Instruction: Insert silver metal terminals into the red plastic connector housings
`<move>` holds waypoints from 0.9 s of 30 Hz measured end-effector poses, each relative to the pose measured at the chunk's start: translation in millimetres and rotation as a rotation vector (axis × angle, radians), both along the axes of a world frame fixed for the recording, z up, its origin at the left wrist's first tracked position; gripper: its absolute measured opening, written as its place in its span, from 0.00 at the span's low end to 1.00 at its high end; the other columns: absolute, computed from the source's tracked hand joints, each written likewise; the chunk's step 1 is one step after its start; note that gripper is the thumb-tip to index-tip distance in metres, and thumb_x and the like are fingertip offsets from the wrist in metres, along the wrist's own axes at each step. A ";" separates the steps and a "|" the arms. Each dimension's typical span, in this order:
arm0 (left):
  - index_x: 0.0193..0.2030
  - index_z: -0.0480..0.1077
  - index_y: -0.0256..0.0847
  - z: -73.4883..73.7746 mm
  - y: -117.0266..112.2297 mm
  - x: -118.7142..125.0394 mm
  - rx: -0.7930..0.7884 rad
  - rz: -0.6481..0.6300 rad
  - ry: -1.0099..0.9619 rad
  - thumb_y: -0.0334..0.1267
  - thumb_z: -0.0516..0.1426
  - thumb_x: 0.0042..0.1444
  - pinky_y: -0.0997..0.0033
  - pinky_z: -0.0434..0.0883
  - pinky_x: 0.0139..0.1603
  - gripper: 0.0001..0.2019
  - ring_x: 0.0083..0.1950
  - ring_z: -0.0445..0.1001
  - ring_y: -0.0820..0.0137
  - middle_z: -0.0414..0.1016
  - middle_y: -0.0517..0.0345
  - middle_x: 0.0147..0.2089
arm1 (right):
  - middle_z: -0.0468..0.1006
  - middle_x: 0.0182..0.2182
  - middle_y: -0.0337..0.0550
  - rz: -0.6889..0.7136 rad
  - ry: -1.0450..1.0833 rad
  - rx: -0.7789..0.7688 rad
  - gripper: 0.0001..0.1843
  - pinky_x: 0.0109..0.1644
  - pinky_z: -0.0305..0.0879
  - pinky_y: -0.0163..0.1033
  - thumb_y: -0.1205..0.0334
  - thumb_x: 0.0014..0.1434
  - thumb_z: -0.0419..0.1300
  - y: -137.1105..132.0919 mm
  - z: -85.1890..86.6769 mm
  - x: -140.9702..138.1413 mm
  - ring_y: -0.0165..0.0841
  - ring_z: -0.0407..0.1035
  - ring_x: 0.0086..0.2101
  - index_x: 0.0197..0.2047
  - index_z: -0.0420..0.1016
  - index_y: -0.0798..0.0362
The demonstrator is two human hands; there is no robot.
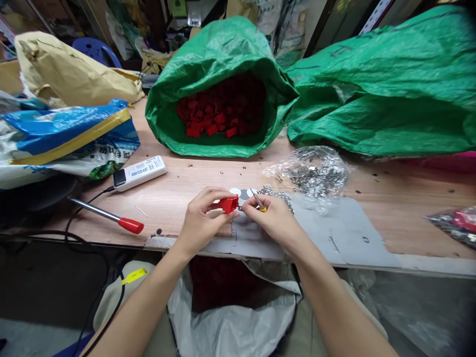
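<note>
Two hands: both were up at the near edge of the pale wooden surface, almost touching each other.
Left hand: its grip was closed on a small red plastic block, pinched between thumb and fingertips, one end turned toward the other hand.
Right hand: its grip was clamped round a thin metal tool with a yellow handle; its working end was hidden right by the block.
Block's place: held just above the surface, between the two hands, not resting on it.
Supply: the open green woven sack lay on its side behind, a heap of red plastic blocks inside.
Metal parts: a crumpled clear plastic bag of small silver pieces sat just beyond the right hand.
Below the edge: a white bag gaped open, its dark red contents too dim to identify.
Progress: one block in hand and a big heap waiting, so by my reckoning plenty was left.
Bystanders: a red-handled screwdriver and a white remote control lay well to the left, untouched.
</note>
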State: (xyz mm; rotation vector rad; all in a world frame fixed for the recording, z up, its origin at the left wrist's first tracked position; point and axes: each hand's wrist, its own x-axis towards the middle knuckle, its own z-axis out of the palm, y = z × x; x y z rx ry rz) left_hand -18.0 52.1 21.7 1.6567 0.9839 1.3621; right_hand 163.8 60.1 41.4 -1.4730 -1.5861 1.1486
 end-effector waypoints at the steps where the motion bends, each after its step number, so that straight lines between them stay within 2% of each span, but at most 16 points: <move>1: 0.46 0.77 0.43 0.3 -0.5 -0.1 -0.006 -0.004 0.001 0.38 0.67 0.53 0.71 0.78 0.50 0.13 0.52 0.74 0.68 0.72 0.53 0.48 | 0.65 0.20 0.35 -0.002 -0.006 0.001 0.14 0.27 0.51 0.34 0.52 0.51 0.59 0.4 -0.4 0.5 0.27 0.54 0.22 0.26 0.69 0.55; 10: 0.46 0.78 0.42 -2.1 -4.9 4.0 0.000 -0.036 0.026 0.43 0.66 0.55 0.69 0.79 0.49 0.14 0.51 0.75 0.66 0.73 0.52 0.48 | 0.67 0.19 0.34 -0.027 -0.079 0.011 0.11 0.27 0.52 0.34 0.54 0.49 0.58 -0.2 -9.9 -1.0 0.28 0.58 0.23 0.24 0.69 0.53; 17: 0.46 0.78 0.43 -3.5 -5.1 4.3 0.093 0.020 0.074 0.35 0.67 0.52 0.72 0.78 0.50 0.14 0.49 0.76 0.69 0.75 0.54 0.46 | 0.68 0.20 0.34 -0.077 -0.086 0.031 0.12 0.29 0.55 0.34 0.53 0.50 0.58 -2.4 -9.2 -3.0 0.29 0.59 0.24 0.25 0.70 0.53; 22: 0.46 0.77 0.43 -4.7 -7.3 7.4 0.097 0.057 0.094 0.36 0.67 0.53 0.71 0.78 0.49 0.13 0.47 0.76 0.70 0.75 0.55 0.45 | 0.67 0.20 0.35 -0.097 -0.125 0.083 0.11 0.29 0.54 0.34 0.54 0.51 0.58 -3.3 -9.8 -3.5 0.29 0.59 0.25 0.24 0.69 0.53; 27: 0.47 0.77 0.43 -7.2 -8.8 8.6 0.143 0.144 0.079 0.37 0.67 0.53 0.71 0.78 0.48 0.14 0.45 0.76 0.70 0.76 0.55 0.43 | 0.70 0.23 0.37 -0.043 0.021 0.071 0.15 0.26 0.53 0.33 0.50 0.56 0.61 -3.6 -10.6 -4.7 0.29 0.60 0.23 0.28 0.69 0.53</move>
